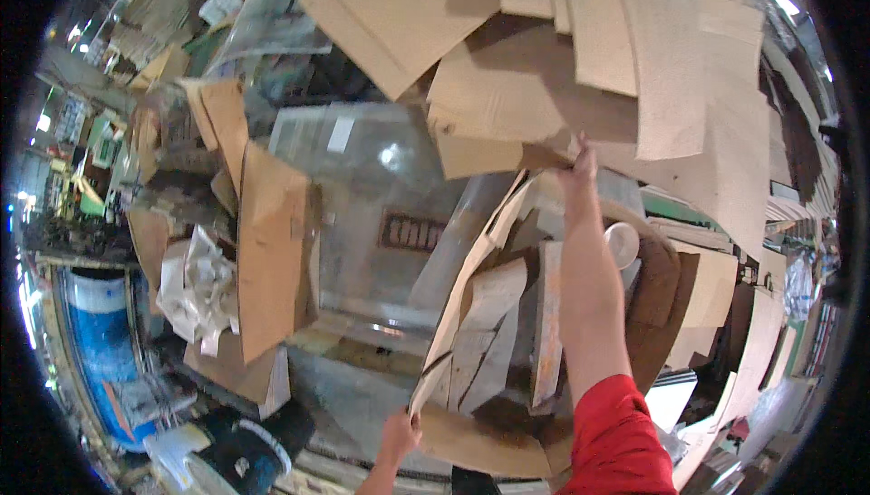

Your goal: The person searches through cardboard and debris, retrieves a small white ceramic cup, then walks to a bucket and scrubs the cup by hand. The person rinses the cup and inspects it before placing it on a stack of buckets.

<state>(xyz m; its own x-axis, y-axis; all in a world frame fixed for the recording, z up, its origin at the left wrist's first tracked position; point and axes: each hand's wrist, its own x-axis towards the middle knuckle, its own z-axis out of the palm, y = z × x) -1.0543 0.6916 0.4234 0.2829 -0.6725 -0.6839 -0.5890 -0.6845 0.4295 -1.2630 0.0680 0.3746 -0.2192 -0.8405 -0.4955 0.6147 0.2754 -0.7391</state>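
Note:
A large open cardboard box (476, 441) stands before me, filled with scrap cardboard pieces (489, 300) and a white roll (623, 244) near its right side. At the near end of its left wall, my left hand (399, 433) is closed on the rim. My right arm reaches over the box, and my right hand (584, 167) is closed at its far edge. Its fingers are partly hidden there, just below a loose cardboard sheet (517, 87). Clear plastic film (362, 214) spreads beside the box's left wall.
Long cardboard sheets (671, 51) overlap at the far right. To the left stands another cardboard box (272, 250), with crumpled white paper (198, 287) next to it. A blue drum (100, 332) is at the far left. More flat cardboard (707, 291) leans right of the filled box.

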